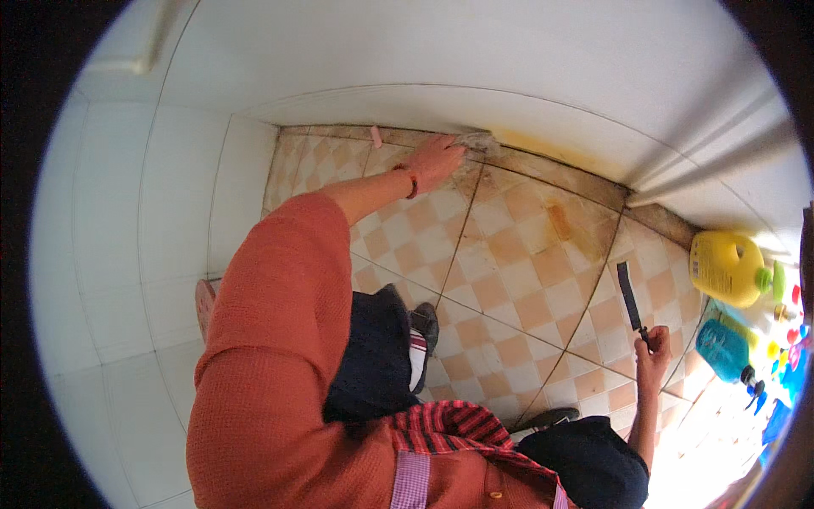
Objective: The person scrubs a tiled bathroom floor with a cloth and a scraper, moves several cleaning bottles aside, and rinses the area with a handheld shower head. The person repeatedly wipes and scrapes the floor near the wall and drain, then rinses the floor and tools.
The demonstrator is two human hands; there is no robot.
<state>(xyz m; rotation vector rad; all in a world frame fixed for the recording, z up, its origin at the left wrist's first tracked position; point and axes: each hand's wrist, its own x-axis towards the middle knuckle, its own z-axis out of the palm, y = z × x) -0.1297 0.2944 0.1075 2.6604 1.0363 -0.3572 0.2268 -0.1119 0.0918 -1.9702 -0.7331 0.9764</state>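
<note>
My left hand (435, 162), with a dark red beaded bracelet at the wrist, reaches down to the floor's edge by the wall. Its fingers touch or nearly touch a greyish, wet-looking patch (477, 143) there; whether they hold anything is hidden. My right hand (654, 347) is closed around the dark handle of a flat black blade-like tool (628, 296), held above the tiled floor and away from the wall. A small pink piece (376, 136) lies by the wall, left of my left hand. The checkered floor tiles (502, 254) bear an orange-brown stain (561, 223).
White tiled walls (146, 223) rise at the left and ahead, with a yellow stain (547, 145) low on one. A pale pipe (712, 168) meets the floor. A yellow jug (725, 267) and a teal pump bottle (725, 350) are at the right, beside colourful items.
</note>
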